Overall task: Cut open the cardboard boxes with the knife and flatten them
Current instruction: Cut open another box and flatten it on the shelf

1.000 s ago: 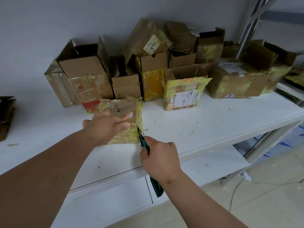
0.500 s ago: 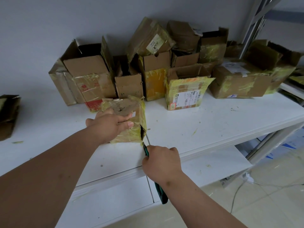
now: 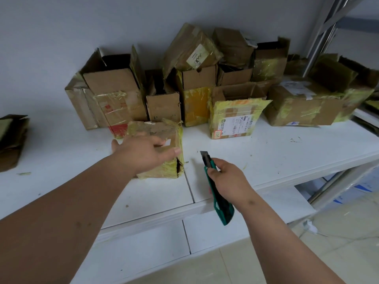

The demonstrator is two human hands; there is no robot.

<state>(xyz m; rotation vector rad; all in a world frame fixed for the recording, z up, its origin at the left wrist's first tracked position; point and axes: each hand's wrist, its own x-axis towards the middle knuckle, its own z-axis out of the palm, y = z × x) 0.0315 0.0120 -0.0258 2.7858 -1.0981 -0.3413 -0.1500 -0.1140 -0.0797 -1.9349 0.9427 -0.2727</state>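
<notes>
A small cardboard box (image 3: 162,132) wrapped in yellow tape stands on the white shelf (image 3: 266,160) in front of me. Its right corner edge is slit open, showing a dark gap. My left hand (image 3: 143,153) rests on the box's front with the fingers spread and fairly straight. My right hand (image 3: 227,179) grips a green utility knife (image 3: 215,193) to the right of the box, clear of it, with the blade pointing up and away.
A row of several opened, taped cardboard boxes (image 3: 235,111) stands along the wall behind. Flattened cardboard (image 3: 11,140) lies at the far left. A metal rack post (image 3: 324,31) rises at the right. A lower shelf (image 3: 143,249) and tiled floor lie below.
My right hand has drawn the knife down the box's right corner, then pulled it out and away to the right. My left hand's fingers have loosened from their hold on the box.
</notes>
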